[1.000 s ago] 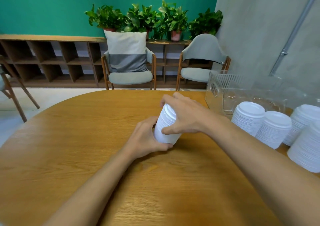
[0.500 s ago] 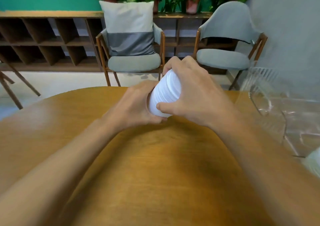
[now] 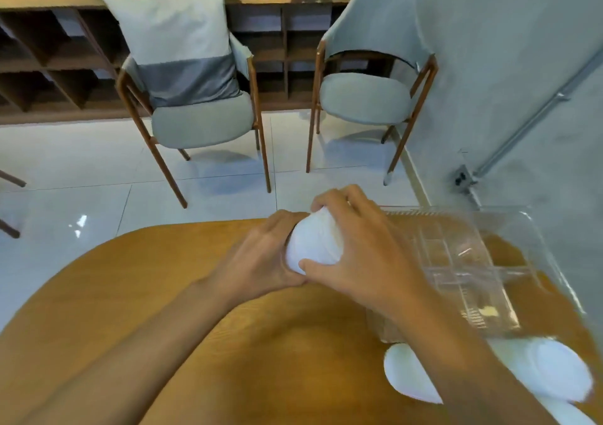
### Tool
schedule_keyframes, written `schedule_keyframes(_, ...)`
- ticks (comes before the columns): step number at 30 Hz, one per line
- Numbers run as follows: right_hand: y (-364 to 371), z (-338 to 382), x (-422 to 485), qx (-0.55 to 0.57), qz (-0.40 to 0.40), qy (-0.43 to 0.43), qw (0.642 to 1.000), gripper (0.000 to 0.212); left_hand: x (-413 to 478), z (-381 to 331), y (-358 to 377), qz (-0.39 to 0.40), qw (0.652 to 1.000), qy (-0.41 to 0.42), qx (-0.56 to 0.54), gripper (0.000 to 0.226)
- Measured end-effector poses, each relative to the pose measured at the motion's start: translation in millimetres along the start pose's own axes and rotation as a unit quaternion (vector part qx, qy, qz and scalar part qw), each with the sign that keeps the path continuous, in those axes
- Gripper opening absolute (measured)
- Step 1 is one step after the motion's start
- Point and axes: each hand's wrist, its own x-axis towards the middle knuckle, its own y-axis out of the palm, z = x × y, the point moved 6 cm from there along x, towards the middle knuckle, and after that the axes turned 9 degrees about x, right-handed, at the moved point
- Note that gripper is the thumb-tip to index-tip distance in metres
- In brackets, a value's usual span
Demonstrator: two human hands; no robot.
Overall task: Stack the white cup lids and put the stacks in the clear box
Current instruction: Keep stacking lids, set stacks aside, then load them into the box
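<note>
Both hands hold one stack of white cup lids [image 3: 315, 242] above the far part of the wooden table [image 3: 163, 310]. My left hand [image 3: 261, 255] grips its left, lower end. From above, my right hand [image 3: 362, 255] curls over the stack, thumb on its near side. The clear box [image 3: 509, 261] stands just right of the hands with its open top facing up; nothing white shows inside it. More white lid stacks [image 3: 548, 372] lie near the table's right edge, partly hidden behind my right forearm.
Two grey chairs with wooden legs, one [image 3: 195, 98] carrying a grey-white cushion and the other [image 3: 372, 78] bare, stand on the tiled floor beyond the table. A dark wooden shelf unit [image 3: 49, 65] lines the back wall. A grey wall [image 3: 522, 82] rises on the right.
Both hands have carried the lid stack off the table's middle, away from me and to the right, up to the clear box's left side. The camera has tilted down.
</note>
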Motion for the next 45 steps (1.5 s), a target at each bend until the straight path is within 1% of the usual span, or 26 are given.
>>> schedule_keyframes(4, -58.2, -29.4, -27.7, 0.016, -0.021, 0.059, 0.998, 0.08, 39.5, -59.1, 13.3, 0.044, 0.998, 0.039, 0.013, 0.089)
schedule_keyframes(6, -79.0, -46.2, -39.0, 0.01, -0.024, 0.096, 0.995, 0.079, 57.8, -79.7, 27.6, 0.051, 0.997, 0.06, 0.014, 0.092)
schedule_keyframes(9, -98.7, -68.8, -49.5, -0.005, -0.038, 0.127, 0.991, 0.081, 78.2, -100.6, 45.7, 0.066, 0.995, 0.07, 0.014, 0.096)
schedule_keyframes(12, -106.1, -87.1, -52.4, 0.014, -0.056, 0.138, 0.989, 0.078, 95.3, -110.3, 58.9, 0.071, 0.994, 0.087, -0.004, 0.096)
schedule_keyframes(15, -104.8, -105.3, -48.5, 0.017, -0.058, 0.149, 0.987, 0.08, 114.1, -107.9, 75.5, 0.076, 0.993, 0.09, 0.023, 0.093)
schedule_keyframes(19, -96.3, -132.0, -40.1, 0.015, -0.036, 0.186, 0.982, 0.086, 133.2, -103.1, 95.4, 0.101, 0.988, 0.085, 0.082, 0.093)
schedule_keyframes(25, -73.5, -155.9, -34.4, 0.05, -0.045, 0.221, 0.973, 0.086, 138.5, -94.9, 113.0, 0.16, 0.978, 0.088, 0.105, 0.106)
schedule_keyframes(31, -52.9, -169.7, -29.6, 0.072, -0.045, 0.252, 0.964, 0.086, 142.4, -88.7, 120.9, 0.197, 0.968, 0.097, 0.122, 0.106)
schedule_keyframes(36, -38.5, -178.5, -22.3, 0.063, -0.045, 0.271, 0.959, 0.089, 143.8, -84.7, 125.9, 0.228, 0.968, 0.063, 0.082, 0.109)
schedule_keyframes(40, -15.4, -186.4, -19.9, 0.05, -0.03, 0.283, 0.957, 0.093, 136.4, -75.8, 124.3, 0.244, 0.967, 0.059, 0.044, 0.112)
schedule_keyframes(43, -3.8, -187.2, -13.7, 0.018, -0.017, 0.29, 0.957, 0.092, 125.6, -66.7, 109.1, 0.218, 0.975, 0.046, 0.009, 0.106)
schedule_keyframes(45, 2.0, -186.2, -7.5, -0.004, -0.008, 0.287, 0.958, 0.093, 119.4, -61.3, 93.8, 0.185, 0.982, 0.018, -0.013, 0.095)
